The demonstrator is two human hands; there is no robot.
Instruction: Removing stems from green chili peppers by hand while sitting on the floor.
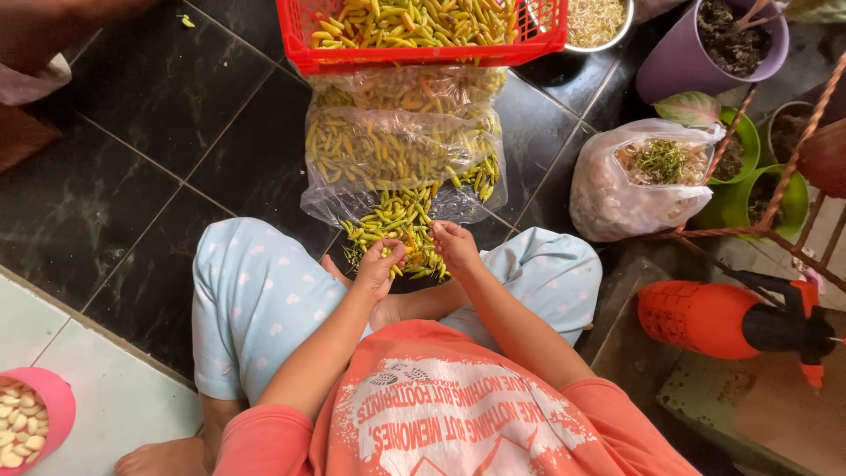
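Hands (379, 264) (456, 247) pinch slender glossy chillies (401, 220)

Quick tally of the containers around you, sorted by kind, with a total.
Red basket of chillies: 1
Clear plastic bags: 2, one of chillies, one of peeled cloves
Plant pots: 3, one purple, two green
Pink bowl: 1
Orange sprayer bottle: 1
Total: 8

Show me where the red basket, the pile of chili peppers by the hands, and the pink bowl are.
red basket (423, 58): head view, on its front rim.
pile of chili peppers (401, 220): head view, middle of the heap.
pink bowl (60, 397): head view, its right wall.
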